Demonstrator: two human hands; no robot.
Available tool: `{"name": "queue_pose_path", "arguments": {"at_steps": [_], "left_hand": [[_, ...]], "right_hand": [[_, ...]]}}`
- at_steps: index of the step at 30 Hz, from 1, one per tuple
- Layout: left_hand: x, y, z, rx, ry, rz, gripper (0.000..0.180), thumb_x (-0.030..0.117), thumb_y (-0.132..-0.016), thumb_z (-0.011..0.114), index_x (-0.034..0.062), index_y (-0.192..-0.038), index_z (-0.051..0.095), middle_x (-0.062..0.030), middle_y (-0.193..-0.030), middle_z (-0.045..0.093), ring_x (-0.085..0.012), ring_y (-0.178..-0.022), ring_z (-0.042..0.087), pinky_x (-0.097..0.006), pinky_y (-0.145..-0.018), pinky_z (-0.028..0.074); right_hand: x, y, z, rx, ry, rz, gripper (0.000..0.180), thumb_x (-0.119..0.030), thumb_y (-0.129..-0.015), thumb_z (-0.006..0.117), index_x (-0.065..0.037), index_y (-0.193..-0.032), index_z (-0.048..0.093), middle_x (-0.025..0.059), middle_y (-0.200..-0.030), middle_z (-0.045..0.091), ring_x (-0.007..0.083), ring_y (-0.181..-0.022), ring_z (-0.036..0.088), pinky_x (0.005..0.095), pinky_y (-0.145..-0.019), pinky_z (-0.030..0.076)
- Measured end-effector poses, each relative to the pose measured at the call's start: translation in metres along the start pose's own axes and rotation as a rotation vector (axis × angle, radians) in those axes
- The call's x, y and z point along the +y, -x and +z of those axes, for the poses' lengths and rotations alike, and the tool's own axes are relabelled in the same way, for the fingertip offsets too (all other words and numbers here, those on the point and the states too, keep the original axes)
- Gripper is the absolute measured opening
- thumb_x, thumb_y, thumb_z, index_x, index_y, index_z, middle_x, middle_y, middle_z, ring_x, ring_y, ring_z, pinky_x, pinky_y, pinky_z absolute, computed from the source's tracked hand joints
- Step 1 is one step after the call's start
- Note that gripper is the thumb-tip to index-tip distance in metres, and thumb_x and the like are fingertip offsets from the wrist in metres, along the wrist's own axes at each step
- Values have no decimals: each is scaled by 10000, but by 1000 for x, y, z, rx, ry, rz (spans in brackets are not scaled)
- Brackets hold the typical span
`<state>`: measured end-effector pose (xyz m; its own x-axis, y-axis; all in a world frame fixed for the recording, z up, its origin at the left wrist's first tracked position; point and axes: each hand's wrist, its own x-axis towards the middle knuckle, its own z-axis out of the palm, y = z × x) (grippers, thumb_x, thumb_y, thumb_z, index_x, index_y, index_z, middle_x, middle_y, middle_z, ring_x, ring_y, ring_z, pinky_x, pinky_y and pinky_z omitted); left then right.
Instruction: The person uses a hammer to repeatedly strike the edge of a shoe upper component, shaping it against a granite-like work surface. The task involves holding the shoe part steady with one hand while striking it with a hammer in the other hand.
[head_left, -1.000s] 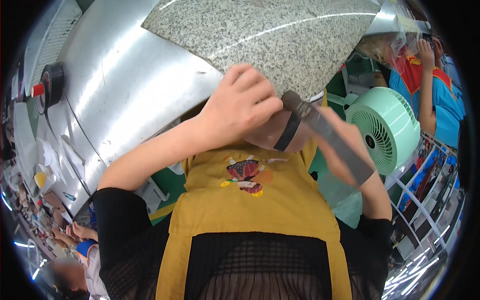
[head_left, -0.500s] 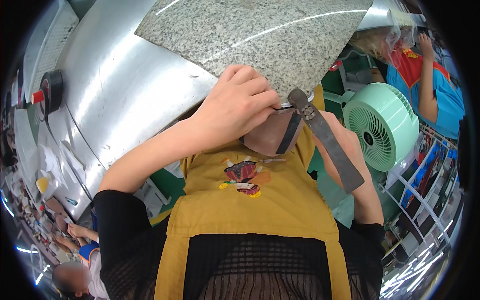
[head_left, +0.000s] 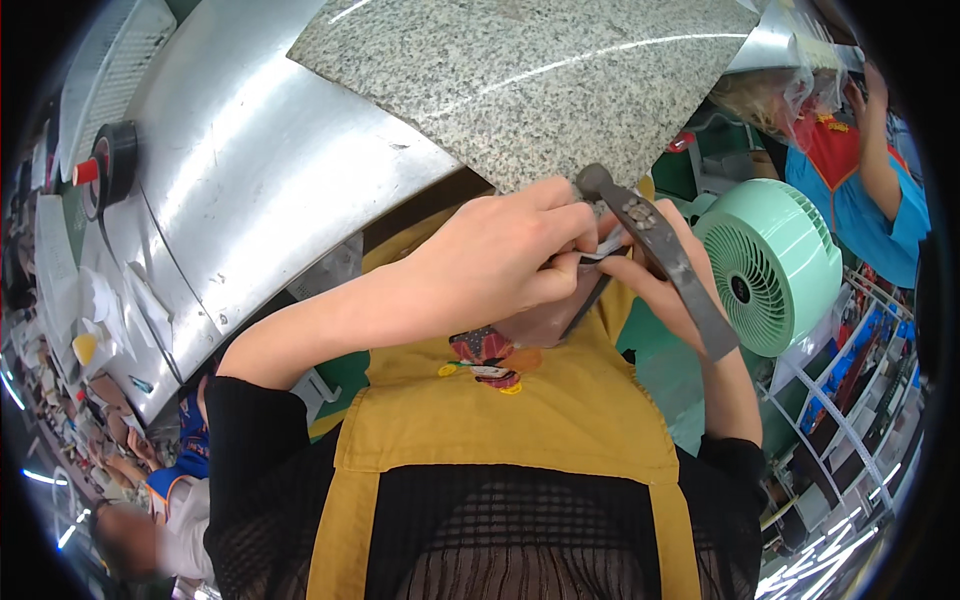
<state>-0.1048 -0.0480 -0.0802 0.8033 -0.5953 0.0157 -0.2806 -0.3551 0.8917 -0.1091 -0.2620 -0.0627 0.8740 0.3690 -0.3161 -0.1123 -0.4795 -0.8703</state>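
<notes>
At far left, a black ring-shaped roll [head_left: 122, 160] with a red cylinder [head_left: 86, 172] at its core stood near the shiny steel worktop [head_left: 270, 130]; objects beyond blurred into the lens rim. The speckled grey granite slab [head_left: 530, 85] was cut off above. The left hand [head_left: 530, 245] pinched the pale edge of a brownish flat panel [head_left: 545, 325], which hung before the mustard apron [head_left: 500, 430], partly covering its coloured motif. The long dark-grey metal hammer head [head_left: 655, 245] lay across the right hand [head_left: 685, 275], which looked closed around the tool, its handle hidden; its fingertips met the panel's edge, their exact hold unclear. Right of the mint-green round fan [head_left: 775, 265], yellow marks on a co-worker's red-and-blue top [head_left: 850, 190] were too small to read.
</notes>
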Motion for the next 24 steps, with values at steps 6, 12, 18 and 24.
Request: {"name": "queue_pose_path", "arguments": {"at_steps": [6, 12, 18, 24], "left_hand": [[-18, 0, -9, -207, 186, -64, 192, 76, -831, 594, 53, -1020, 613, -55, -827, 549, -175, -701, 549, -290, -626, 448], [-13, -15, 17, 177, -194, -40, 122, 98, -808, 620, 69, -926, 623, -54, -777, 549, -218, -695, 553, -312, -620, 462], [-29, -8, 30, 306, -498, 187, 161, 81, -730, 619, 90, -891, 609, -32, -786, 541, -209, -707, 551, -320, -608, 463], [-39, -9, 27, 337, -738, 434, 233, 100, -634, 595, 72, -865, 585, -23, -784, 496, -177, -733, 511, -291, -634, 422]], "right_hand": [[-3, 0, -4, 40, 99, 46, 279, -103, -781, 720, -36, -946, 506, 73, -806, 635, 165, -714, 633, 276, -630, 486], [8, -9, -14, 277, 269, -214, 250, -96, -819, 671, -23, -997, 512, 93, -780, 586, 199, -658, 579, 260, -620, 457], [3, 22, -23, 152, 165, -33, 234, -46, -853, 577, 4, -1074, 520, 118, -840, 573, 250, -684, 564, 282, -638, 450], [-24, 19, -17, 60, 315, -110, 311, -45, -835, 577, -30, -1137, 503, 148, -863, 610, 311, -797, 632, 342, -661, 490]]}}
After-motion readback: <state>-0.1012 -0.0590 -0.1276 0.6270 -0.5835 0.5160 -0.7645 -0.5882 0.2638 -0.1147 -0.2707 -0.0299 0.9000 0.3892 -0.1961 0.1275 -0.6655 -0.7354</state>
